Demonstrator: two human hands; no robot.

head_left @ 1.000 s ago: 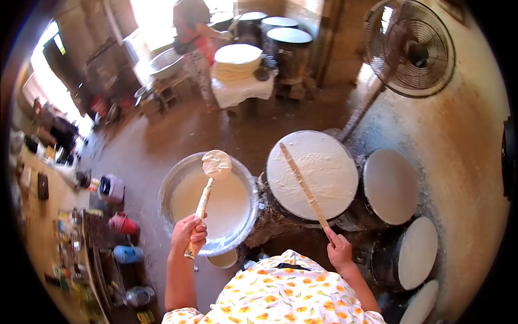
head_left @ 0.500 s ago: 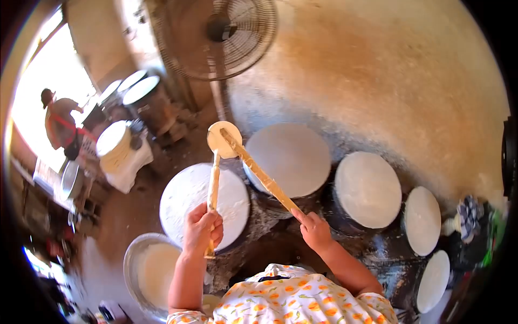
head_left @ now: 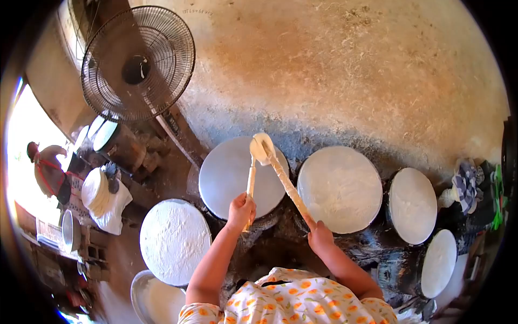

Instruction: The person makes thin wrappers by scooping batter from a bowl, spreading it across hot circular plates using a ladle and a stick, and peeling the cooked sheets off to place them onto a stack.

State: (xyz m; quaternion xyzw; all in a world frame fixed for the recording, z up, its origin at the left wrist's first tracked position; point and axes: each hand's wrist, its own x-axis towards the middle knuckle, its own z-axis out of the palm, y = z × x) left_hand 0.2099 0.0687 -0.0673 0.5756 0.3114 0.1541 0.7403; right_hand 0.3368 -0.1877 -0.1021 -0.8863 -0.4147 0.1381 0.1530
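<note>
My left hand [head_left: 241, 211] is wrapped round a short batter-smeared wooden handle [head_left: 251, 181]. Held in my right hand [head_left: 320, 236] is a longer wooden stick [head_left: 291, 193], also coated with batter. Their far ends meet at a pale round head [head_left: 262, 148], which may be a ladle or a spreader; I cannot tell which handle it belongs to. The head is over a smooth grey-white round drum top [head_left: 226, 167]. To its right, another drum top [head_left: 340, 189] carries a white layer, and at lower left a round surface [head_left: 175, 243] looks thick and lumpy white.
Two more white drum tops [head_left: 413, 205] [head_left: 438, 263] curve away at right. A basin [head_left: 141, 291] of pale batter stands at lower left. A large fan [head_left: 137, 65] stands before the wall. Another person [head_left: 48, 170] is at far left, near a stack of pale rounds [head_left: 94, 191].
Both hands and their tools have moved right in view, and the pale round head is now tilted over the grey-white drum top. The view has shifted, bringing the fan lower and left.
</note>
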